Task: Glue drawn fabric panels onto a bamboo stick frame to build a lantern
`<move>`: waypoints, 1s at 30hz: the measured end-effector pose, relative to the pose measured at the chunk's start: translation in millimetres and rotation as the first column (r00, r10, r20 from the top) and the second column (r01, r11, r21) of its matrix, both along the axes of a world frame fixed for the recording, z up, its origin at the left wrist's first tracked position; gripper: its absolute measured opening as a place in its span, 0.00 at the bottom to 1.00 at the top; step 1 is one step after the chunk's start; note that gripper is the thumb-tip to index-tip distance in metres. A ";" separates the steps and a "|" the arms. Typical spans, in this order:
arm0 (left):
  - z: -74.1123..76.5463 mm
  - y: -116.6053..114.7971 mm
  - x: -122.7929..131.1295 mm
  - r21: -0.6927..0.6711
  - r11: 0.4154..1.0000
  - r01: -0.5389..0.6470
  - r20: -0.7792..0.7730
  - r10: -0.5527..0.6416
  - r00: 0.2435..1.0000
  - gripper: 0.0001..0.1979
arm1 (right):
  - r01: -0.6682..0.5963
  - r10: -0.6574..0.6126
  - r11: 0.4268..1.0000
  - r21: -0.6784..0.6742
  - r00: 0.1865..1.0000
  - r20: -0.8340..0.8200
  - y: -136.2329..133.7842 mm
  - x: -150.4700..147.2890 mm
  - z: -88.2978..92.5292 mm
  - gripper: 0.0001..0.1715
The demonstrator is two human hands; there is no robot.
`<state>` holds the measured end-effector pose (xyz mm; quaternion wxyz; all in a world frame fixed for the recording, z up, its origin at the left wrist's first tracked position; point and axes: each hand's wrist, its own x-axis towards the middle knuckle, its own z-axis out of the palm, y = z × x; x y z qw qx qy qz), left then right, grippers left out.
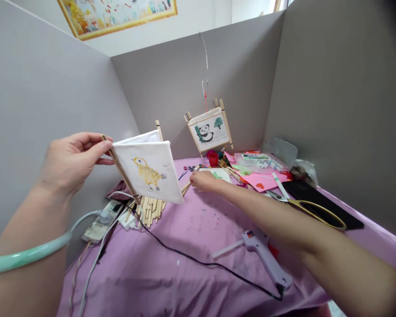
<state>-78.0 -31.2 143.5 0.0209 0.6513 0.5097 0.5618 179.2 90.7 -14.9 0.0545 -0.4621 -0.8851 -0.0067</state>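
My left hand (82, 160) pinches the upper end of a wooden stick on a white cloth lantern (145, 171) with a yellow chick drawn on its front panel. The lantern is held up, tilted, above a pile of wooden sticks (151, 212). Farther right, my right hand (203, 180) is closed on a short wooden stick (185, 188) whose far end passes behind the lantern. Close to that hand lies a white sheet with green marks (221, 175). A finished-looking lantern with a panda picture (208, 132) hangs from a red cord beyond.
A lilac glue gun (267, 259) with its black cable crosses the purple tablecloth (198, 242). Gold-handled scissors (312, 211), a black phone-like slab (330, 207), pink paper (262, 181) and a clear box (260, 162) lie right. A power strip (100, 222) sits left. Grey partitions (198, 75) enclose the table.
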 end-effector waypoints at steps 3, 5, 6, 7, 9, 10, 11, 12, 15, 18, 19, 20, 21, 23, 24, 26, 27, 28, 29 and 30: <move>3.7 -2.8 -10.1 0.003 1.000 -0.014 -0.020 0.014 1.000 0.14 | -0.078 0.078 0.997 0.026 0.997 0.017 5.6 -20.5 -6.8 0.18; 3.5 -4.8 -14.6 0.006 1.000 -0.020 -0.018 0.020 1.000 0.14 | -0.106 0.105 0.994 0.030 0.994 0.025 6.5 -31.3 -12.1 0.18; 2.8 -5.7 -16.2 0.009 1.000 -0.021 -0.011 0.021 1.000 0.14 | -0.115 0.114 0.993 0.031 0.993 0.025 6.3 -35.3 -14.5 0.18; 1.8 -6.5 -17.4 0.009 1.000 -0.019 -0.004 0.019 1.000 0.14 | -0.123 0.123 0.992 0.033 0.992 0.021 6.0 -38.3 -16.5 0.18; -0.7 -7.6 -18.9 0.004 1.000 -0.017 0.007 0.017 1.000 0.14 | -0.146 0.146 0.988 0.043 0.989 -0.001 5.5 -40.6 -18.8 0.17; -2.0 -8.2 -19.3 -0.002 1.000 -0.018 0.013 0.018 1.000 0.14 | -0.157 0.158 0.986 0.051 0.987 -0.020 5.4 -39.8 -18.7 0.17; -3.1 -8.8 -19.5 -0.009 1.000 -0.021 0.020 0.021 1.000 0.13 | -0.164 0.166 0.985 0.062 0.985 -0.043 5.5 -37.6 -17.6 0.17; -4.1 -9.6 -19.4 -0.021 0.999 -0.026 0.032 0.027 0.999 0.13 | -0.163 0.168 0.984 0.076 0.983 -0.071 5.7 -34.0 -15.5 0.16; -6.6 -13.5 -16.2 -0.061 0.998 -0.027 0.077 0.031 0.997 0.11 | -0.098 0.124 0.986 0.138 0.973 -0.197 4.8 -13.7 -2.5 0.11; -10.2 -17.6 -6.7 -0.072 0.997 0.011 0.110 -0.003 0.994 0.09 | 0.044 0.032 0.980 0.194 0.928 -0.372 -4.3 20.2 19.0 0.12; -12.1 -18.3 -2.2 -0.072 0.997 0.028 0.121 -0.019 0.992 0.08 | 0.096 0.001 0.975 0.202 0.903 -0.430 -10.4 33.4 27.0 0.15; -14.5 -18.3 2.8 -0.074 0.996 0.047 0.132 -0.037 0.991 0.08 | 0.135 -0.021 0.970 0.203 0.876 -0.481 -18.2 46.9 34.9 0.19; -17.4 -17.7 8.3 -0.077 0.995 0.065 0.142 -0.054 0.988 0.07 | 0.165 -0.034 0.965 0.203 0.849 -0.527 -27.6 60.0 42.3 0.26; -24.6 -14.8 20.0 -0.085 0.992 0.094 0.162 -0.079 0.984 0.07 | 0.190 -0.041 0.974 0.126 0.690 -0.723 -50.1 83.5 54.6 0.34; -28.9 -12.9 26.2 -0.091 0.990 0.104 0.168 -0.088 0.982 0.08 | 0.153 -0.066 0.988 0.025 0.563 -0.824 -62.3 93.3 59.1 0.32; -38.0 -8.8 39.0 -0.108 0.988 0.115 0.172 -0.095 0.980 0.08 | 0.019 -0.212 0.976 -0.219 0.345 -0.914 -85.9 108.6 64.2 0.20; -42.8 -6.9 45.5 -0.121 0.985 0.122 0.172 -0.101 0.980 0.08 | -0.037 -0.287 0.952 -0.304 0.242 -0.927 -96.2 114.4 64.8 0.16; -47.6 -5.2 52.1 -0.135 0.982 0.134 0.173 -0.109 0.979 0.08 | -0.106 -0.349 0.925 -0.365 0.143 -0.926 -105.0 119.4 63.9 0.15; -52.4 -3.8 58.4 -0.144 0.979 0.148 0.175 -0.122 0.977 0.08 | -0.192 -0.395 0.895 -0.402 0.075 -0.916 -112.1 123.6 61.6 0.16; -57.2 -2.5 64.5 -0.152 0.975 0.162 0.174 -0.135 0.976 0.09 | -0.271 -0.423 0.870 -0.413 0.023 -0.906 -117.4 127.1 57.7 0.18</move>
